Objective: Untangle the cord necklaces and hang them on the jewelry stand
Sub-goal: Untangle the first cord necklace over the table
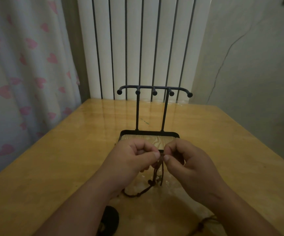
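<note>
Grip: left hand and right hand pinch cord necklaces near jewelry stand.

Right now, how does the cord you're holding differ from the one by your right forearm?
The held cord is pinched by the left hand and right hand, its strands hanging to the table; the forearm cord lies on the table, in neither hand. The held cord looks dark brown; the forearm cord looks lighter tan. Both show knots; neither is on the jewelry stand.
</note>
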{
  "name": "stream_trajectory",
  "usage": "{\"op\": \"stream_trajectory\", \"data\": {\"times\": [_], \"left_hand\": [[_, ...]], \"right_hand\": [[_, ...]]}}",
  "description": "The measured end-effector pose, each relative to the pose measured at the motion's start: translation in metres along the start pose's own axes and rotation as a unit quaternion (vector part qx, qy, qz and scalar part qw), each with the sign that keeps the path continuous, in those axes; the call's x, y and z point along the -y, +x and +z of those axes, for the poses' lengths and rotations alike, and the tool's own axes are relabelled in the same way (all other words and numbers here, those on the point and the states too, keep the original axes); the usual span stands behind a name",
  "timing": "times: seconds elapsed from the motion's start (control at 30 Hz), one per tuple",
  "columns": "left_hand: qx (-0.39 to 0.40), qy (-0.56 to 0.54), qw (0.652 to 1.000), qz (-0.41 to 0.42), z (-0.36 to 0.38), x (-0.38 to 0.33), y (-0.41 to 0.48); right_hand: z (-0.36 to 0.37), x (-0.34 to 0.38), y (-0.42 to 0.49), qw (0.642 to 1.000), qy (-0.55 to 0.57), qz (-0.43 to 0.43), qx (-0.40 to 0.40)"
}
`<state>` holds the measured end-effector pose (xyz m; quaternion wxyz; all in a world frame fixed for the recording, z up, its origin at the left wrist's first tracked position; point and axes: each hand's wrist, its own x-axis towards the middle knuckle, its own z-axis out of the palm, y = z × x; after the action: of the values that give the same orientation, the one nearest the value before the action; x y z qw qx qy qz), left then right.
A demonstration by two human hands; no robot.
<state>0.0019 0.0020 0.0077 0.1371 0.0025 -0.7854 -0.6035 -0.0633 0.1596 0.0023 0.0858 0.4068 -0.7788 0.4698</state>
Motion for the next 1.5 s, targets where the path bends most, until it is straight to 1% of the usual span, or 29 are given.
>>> {"op": "stream_trajectory", "data": {"times": [0.17,0.33,0.53,0.67,0.83,0.93,1.03,1.17,1.5], "left_hand": [[0.012,0.034,0.999,0.003,0.0,0.001,0.001],[0.037,0.064,0.997,0.005,-0.002,0.003,0.002],[0.032,0.042,0.998,0.027,-0.001,0.004,0.004],[0.029,0.048,0.998,0.038,0.001,0.007,0.005],[0.025,0.109,0.991,0.072,0.002,0.012,0.005],[0.024,0.159,0.983,0.092,0.003,0.012,0.005],[0.028,0.187,0.977,0.096,0.004,0.013,0.005],[0.039,0.187,0.977,0.092,0.004,0.015,0.006],[0.046,0.147,0.986,0.061,-0.003,0.015,0.01]], "right_hand": [[-0.001,-0.002,0.0,0.999,-0.023,-0.022,0.015],[-0.002,-0.003,-0.001,0.996,-0.077,-0.041,0.031],[-0.002,-0.002,0.0,0.996,-0.074,-0.052,-0.012],[-0.002,-0.003,0.0,0.995,-0.078,-0.053,-0.021],[-0.002,-0.003,0.0,0.992,-0.119,-0.051,-0.007],[-0.004,-0.002,0.0,0.986,-0.159,-0.048,0.013],[-0.003,-0.003,0.001,0.976,-0.207,-0.054,0.03],[0.001,-0.003,0.003,0.965,-0.25,-0.066,0.046],[0.007,-0.005,0.003,0.962,-0.254,-0.083,0.06]]}}
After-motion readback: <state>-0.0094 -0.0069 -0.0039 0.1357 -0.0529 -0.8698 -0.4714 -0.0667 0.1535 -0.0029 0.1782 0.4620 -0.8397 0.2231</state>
